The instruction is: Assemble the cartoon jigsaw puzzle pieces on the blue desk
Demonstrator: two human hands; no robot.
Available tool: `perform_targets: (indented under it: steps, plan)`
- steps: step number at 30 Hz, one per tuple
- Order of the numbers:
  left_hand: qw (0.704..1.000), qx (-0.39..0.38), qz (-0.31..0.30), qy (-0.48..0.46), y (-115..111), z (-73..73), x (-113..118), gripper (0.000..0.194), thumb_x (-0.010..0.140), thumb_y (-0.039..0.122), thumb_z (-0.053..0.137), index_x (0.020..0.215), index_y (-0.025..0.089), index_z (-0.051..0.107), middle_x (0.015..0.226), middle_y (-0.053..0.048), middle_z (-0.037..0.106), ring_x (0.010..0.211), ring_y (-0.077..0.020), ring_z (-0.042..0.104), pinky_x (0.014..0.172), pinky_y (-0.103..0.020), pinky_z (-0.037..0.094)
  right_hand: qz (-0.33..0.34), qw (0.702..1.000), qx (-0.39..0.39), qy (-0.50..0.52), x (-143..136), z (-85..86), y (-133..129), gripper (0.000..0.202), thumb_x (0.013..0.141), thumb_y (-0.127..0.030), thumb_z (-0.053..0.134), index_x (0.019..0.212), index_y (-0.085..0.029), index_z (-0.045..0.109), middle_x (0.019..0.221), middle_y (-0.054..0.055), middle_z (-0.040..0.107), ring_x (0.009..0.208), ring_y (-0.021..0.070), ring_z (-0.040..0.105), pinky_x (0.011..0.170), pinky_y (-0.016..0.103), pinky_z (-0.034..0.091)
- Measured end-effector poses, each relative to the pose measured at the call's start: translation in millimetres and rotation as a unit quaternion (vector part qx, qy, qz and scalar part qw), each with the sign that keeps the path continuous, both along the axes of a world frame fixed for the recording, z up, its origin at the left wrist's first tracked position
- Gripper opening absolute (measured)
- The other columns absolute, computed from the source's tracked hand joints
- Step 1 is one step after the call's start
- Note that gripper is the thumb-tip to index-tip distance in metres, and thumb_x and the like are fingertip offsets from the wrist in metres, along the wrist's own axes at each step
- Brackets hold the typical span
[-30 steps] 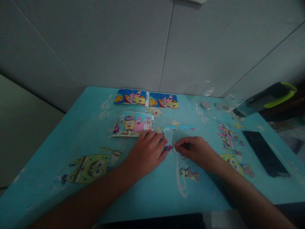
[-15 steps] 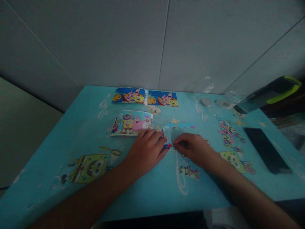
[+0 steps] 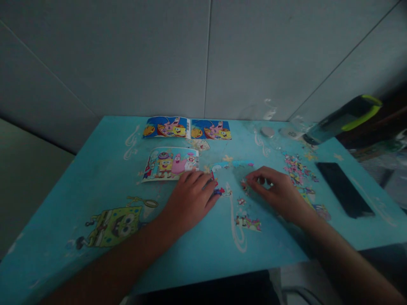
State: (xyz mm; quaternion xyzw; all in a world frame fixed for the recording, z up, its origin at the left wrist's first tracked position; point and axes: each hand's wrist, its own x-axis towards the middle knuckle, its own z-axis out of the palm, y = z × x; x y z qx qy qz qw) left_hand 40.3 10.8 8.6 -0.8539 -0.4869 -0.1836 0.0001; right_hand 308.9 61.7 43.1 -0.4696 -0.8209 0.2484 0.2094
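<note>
My left hand (image 3: 193, 197) lies with fingers stretched out over the lower left corner of a partly joined jigsaw border (image 3: 235, 163). Its fingertips touch the red and blue pieces there. To the right of that corner, my right hand (image 3: 275, 188) pinches a small puzzle piece (image 3: 244, 185) between thumb and forefinger, just above the tabletop. Below it lies a loose puzzle piece (image 3: 241, 201). Nearer to me is a small joined strip of pieces (image 3: 248, 223). A picture card (image 3: 171, 164) with cartoon figures rests beyond my left hand.
A heap of loose pieces (image 3: 299, 169) lies right of my right hand, beside a black phone (image 3: 345, 188). Two blue picture cards (image 3: 165, 127) lie by the wall. Clear plastic packaging (image 3: 269, 112) and a dark bottle (image 3: 340, 120) with a green strap stand at the back right.
My right hand has moved right, away from the border's lower edge, and now holds a piece at its fingertips. My left hand stays on the corner. The view has shifted slightly.
</note>
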Motion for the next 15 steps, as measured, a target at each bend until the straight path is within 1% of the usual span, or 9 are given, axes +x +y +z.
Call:
perform_targets:
  steps: [3,7,10,15]
  plan:
    - [1.0,0.005,0.0,-0.004,1,-0.7,0,0.027,0.099,0.036,0.06,0.117,0.018,0.068,0.123,-0.011,0.068,0.116,-0.0285,0.058,0.102,-0.05,0.043,0.055,0.998,-0.01,-0.017,8,0.5,-7,0.014,0.098,-0.03,0.062,0.103,-0.025,0.073,0.101,0.006,0.073,0.093,0.02,0.068,0.084,0.035,0.054]
    - [1.0,0.01,-0.001,-0.008,1,-1.4,0,0.027,0.098,0.035,0.062,0.118,0.018,0.067,0.123,-0.011,0.068,0.116,-0.0285,0.058,0.102,-0.049,0.043,0.111,0.993,0.011,-0.049,4,-5.9,-16,0.015,0.096,-0.029,0.065,0.106,-0.027,0.076,0.107,0.008,0.073,0.104,0.0232,0.068,0.093,0.041,0.054]
    - [1.0,0.012,0.0,-0.01,0,-1.1,0,0.026,0.098,0.035,0.062,0.117,0.018,0.068,0.122,-0.011,0.068,0.116,-0.0287,0.058,0.102,-0.049,0.043,0.122,0.991,0.019,-0.056,0,-9.6,-19,0.016,0.096,-0.029,0.066,0.107,-0.028,0.078,0.106,0.008,0.072,0.107,0.0243,0.067,0.095,0.042,0.053]
    - [1.0,0.01,-0.002,0.0,0,-0.9,-1,0.027,0.1,0.037,0.06,0.116,0.017,0.068,0.124,-0.01,0.068,0.116,-0.0288,0.059,0.101,-0.049,0.044,0.103,0.992,0.016,-0.07,9,-9.7,-15,0.015,0.096,-0.029,0.066,0.105,-0.028,0.078,0.103,0.007,0.072,0.099,0.0234,0.068,0.094,0.041,0.054]
